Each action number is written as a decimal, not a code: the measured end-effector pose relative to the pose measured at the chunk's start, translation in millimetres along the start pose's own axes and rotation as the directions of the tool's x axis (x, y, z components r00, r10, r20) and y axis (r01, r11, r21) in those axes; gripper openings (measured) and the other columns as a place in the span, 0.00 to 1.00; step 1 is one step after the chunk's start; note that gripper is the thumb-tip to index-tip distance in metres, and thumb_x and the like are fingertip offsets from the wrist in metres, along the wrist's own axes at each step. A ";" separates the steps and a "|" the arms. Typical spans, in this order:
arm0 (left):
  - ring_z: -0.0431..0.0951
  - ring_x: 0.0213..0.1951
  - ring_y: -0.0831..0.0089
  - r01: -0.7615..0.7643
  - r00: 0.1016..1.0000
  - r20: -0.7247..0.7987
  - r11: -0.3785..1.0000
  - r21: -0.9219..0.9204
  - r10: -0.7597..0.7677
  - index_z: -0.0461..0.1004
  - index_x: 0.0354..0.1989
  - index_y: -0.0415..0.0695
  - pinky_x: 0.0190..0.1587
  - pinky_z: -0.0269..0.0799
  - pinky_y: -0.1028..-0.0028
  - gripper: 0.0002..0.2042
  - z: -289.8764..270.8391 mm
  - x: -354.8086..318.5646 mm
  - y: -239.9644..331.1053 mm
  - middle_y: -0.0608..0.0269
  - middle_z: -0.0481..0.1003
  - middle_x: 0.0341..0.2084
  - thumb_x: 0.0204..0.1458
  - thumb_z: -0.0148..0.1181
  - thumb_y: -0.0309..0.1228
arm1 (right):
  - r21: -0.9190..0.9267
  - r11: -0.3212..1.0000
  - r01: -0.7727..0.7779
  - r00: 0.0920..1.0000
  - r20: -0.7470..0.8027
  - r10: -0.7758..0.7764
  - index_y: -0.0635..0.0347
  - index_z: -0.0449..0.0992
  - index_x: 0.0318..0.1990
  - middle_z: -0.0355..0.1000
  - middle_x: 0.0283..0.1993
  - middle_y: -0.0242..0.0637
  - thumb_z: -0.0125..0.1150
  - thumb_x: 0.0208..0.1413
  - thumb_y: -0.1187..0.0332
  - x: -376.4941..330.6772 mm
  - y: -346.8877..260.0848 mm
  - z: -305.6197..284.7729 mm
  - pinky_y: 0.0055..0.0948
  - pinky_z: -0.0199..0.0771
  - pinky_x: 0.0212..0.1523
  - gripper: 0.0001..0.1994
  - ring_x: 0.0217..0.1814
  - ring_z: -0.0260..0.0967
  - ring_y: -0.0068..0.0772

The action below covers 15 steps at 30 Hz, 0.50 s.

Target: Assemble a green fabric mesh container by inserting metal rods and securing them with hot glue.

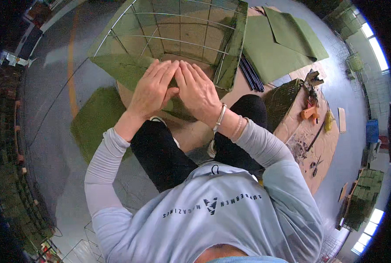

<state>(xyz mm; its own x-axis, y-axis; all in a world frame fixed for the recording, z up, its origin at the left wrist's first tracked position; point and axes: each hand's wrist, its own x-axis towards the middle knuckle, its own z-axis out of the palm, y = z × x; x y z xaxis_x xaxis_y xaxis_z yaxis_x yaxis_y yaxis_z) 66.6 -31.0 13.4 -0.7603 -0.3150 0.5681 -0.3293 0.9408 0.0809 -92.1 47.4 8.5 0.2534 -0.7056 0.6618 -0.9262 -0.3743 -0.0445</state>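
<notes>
A wire-framed box (237,55) with green fabric sides stands in front of me, its metal grid facing up. A flap of green fabric (121,65) lies along its near left side. My left hand (153,85) lies on the near edge of the box with its fingers stretched out, over the fabric. Beside it my right hand (197,90) is held flat too, fingers extended, its fingertips close to those of the left. I see nothing held in either hand. The palms and the edge beneath them are hidden.
Green fabric sheets (283,39) and dark rods (251,74) lie to the right. On the cardboard (287,131) are an orange-handled tool (309,112) and scissors (317,165). Another green piece (96,122) lies on the floor at left.
</notes>
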 end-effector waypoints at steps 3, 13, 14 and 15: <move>0.75 0.46 0.53 0.041 0.995 0.094 0.996 -0.074 -0.034 0.71 0.48 0.37 0.56 0.67 0.56 0.21 0.9 15.9 -3.1 0.48 0.75 0.40 0.59 0.49 0.44 | 0.067 0.957 -0.281 0.913 0.324 0.246 0.68 0.70 0.37 0.71 0.32 0.42 0.54 0.48 0.69 6.1 3.4 -0.6 0.38 0.73 0.41 0.11 0.37 0.73 0.41; 0.79 0.38 0.63 0.657 0.335 0.941 0.727 -0.198 -0.047 0.73 0.52 0.43 0.41 0.71 0.65 0.40 21.1 95.4 -28.2 0.55 0.79 0.36 0.55 0.28 0.68 | 0.533 0.716 -0.450 0.671 0.731 -0.122 0.62 0.74 0.50 0.74 0.49 0.50 0.53 0.60 0.48 12.1 92.4 65.5 0.35 0.68 0.54 0.25 0.53 0.70 0.43; 0.79 0.38 0.63 0.661 0.332 0.942 0.726 -0.191 -0.055 0.73 0.52 0.43 0.41 0.71 0.65 0.40 31.6 93.2 -33.4 0.55 0.79 0.36 0.55 0.28 0.68 | 0.695 0.586 -0.416 0.685 0.664 -0.301 0.63 0.71 0.54 0.72 0.53 0.50 0.51 0.61 0.46 7.0 98.3 80.9 0.34 0.67 0.56 0.27 0.56 0.69 0.41; 0.78 0.42 0.63 0.742 0.552 0.769 0.611 -0.277 -0.321 0.71 0.53 0.40 0.44 0.71 0.65 0.42 39.5 66.3 -46.1 0.52 0.78 0.38 0.56 0.25 0.67 | 0.448 0.661 -0.601 0.484 0.863 -0.144 0.65 0.69 0.56 0.69 0.57 0.48 0.46 0.63 0.46 42.7 62.6 32.1 0.32 0.65 0.58 0.29 0.60 0.65 0.37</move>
<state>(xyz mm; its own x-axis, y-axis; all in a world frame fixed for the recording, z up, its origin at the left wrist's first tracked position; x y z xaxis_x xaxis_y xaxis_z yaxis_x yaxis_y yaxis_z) 9.3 -100.2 15.0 -0.7448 -0.5727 -0.3425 -0.6098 0.3756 0.6979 -130.3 -25.4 10.0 0.4972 -0.8069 -0.3189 -0.6400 -0.0928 -0.7628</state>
